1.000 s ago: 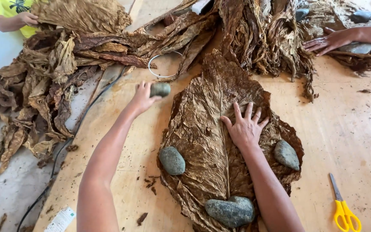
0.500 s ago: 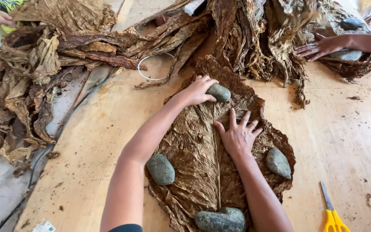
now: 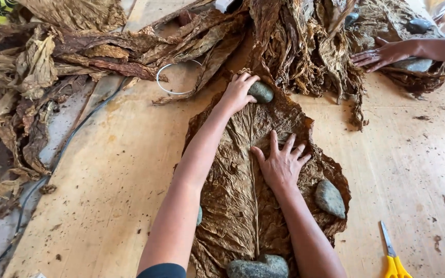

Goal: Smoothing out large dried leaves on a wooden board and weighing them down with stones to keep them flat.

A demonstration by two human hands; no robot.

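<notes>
Your left hand [image 3: 237, 92] has carried the grey stone [image 3: 261, 92] to twelve o'clock on the dried tobacco leaf [image 3: 243, 175], fingers still curled on it; your right hand [image 3: 281, 164] presses flat and open mid-leaf, another stone [image 3: 329, 198] at four o'clock

I see a broad dried brown leaf [image 3: 243, 206] flat on the pale wooden table [image 3: 124, 170], with rounded grey stones at its far end [image 3: 261, 92], right edge [image 3: 329, 198] and near end [image 3: 258, 267]. Yellow-handled scissors [image 3: 393, 257] lie right of it; heaped dried leaves [image 3: 294, 36] lie behind.
</notes>
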